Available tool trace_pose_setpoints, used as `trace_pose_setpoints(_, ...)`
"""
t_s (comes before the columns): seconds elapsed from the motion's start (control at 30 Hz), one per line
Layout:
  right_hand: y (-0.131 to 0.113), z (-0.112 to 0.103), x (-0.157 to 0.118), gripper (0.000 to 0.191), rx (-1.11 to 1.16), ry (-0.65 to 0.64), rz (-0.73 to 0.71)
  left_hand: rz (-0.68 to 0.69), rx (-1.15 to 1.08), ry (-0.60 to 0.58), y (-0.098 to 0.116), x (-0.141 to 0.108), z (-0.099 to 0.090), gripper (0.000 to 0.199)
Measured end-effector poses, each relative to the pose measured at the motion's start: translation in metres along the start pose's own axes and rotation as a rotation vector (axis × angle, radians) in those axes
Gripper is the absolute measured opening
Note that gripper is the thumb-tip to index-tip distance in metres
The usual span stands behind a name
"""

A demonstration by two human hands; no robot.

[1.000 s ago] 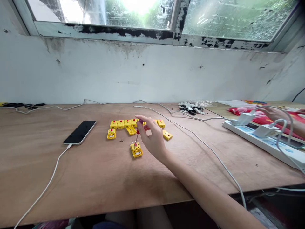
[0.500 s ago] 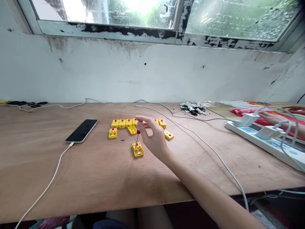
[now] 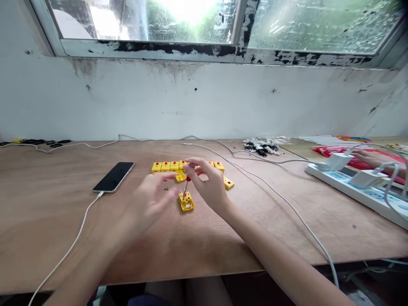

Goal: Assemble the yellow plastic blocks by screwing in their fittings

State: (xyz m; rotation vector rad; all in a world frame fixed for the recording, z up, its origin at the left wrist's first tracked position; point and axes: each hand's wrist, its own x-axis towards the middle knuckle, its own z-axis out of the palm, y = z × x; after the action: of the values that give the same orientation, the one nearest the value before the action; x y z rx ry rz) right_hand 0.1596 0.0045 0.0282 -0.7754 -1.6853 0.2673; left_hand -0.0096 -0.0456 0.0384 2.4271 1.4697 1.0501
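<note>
Beneath the window (image 3: 197, 49) and the stained white wall (image 3: 127, 102), the wooden worktop (image 3: 223, 250) carried a small open yellow case (image 3: 186, 204), which lay in front of the person, on the near side of a row of yellow blocks (image 3: 165, 166). The right hand (image 3: 210, 185) had its fingers closed on the top of a small screwdriver (image 3: 188, 179), above the case and a little beyond it, so that the case lay down and towards the person from those fingers. The screwdriver stood steeply, its handle leaning slightly right and its shaft running down to the far part of the case, beside the thin metal pins; whether the tip sat in a screw was too small to tell. The case's long axis ran mostly towards the person, with the far end turned a little left. The left hand (image 3: 148, 202), blurred, had its fingers open and nothing visible between them. From them the case lay just to the right, the thumb nearest its left edge; in this view the left fingers were nearer the case itself, but only the right hand reached down to it through the tool. Whether the left thumb touched the case could not be told.
</note>
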Motion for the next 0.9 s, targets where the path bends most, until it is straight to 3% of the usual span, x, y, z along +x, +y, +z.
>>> trace_pose_setpoints(0.1, -0.001, -0.001, 0.001, 0.023, 0.026, -0.062, -0.017, 0.022, 0.006, -0.247, -0.005, 0.009, 0.018, 0.031)
trace_pose_setpoints(0.17, 0.0, 0.0, 0.0, 0.027, 0.019, -0.096, -0.032, 0.012, 0.004, -0.325, -0.01, 0.013, 0.03, 0.025)
trace_pose_setpoints(0.4, 0.004, 0.003, 0.002, 0.02, -0.063, 0.039, 0.024, 0.008, -0.073, -0.299, -0.014, 0.006, 0.039, 0.026)
trace_pose_setpoints(0.6, 0.004, 0.003, 0.002, 0.022, 0.184, -0.065, 0.071, -0.012, -0.074, -0.292, -0.014, 0.006, 0.038, 0.023)
trace_pose_setpoints(0.77, 0.002, 0.0, 0.002, 0.019, 0.054, 0.068, 0.163, 0.003, -0.08, -0.29, -0.015, 0.005, 0.04, 0.027)
trace_pose_setpoints(0.9, 0.001, 0.001, 0.003, 0.016, 0.179, -0.033, 0.115, -0.028, -0.062, -0.291, -0.014, 0.006, 0.04, 0.03)
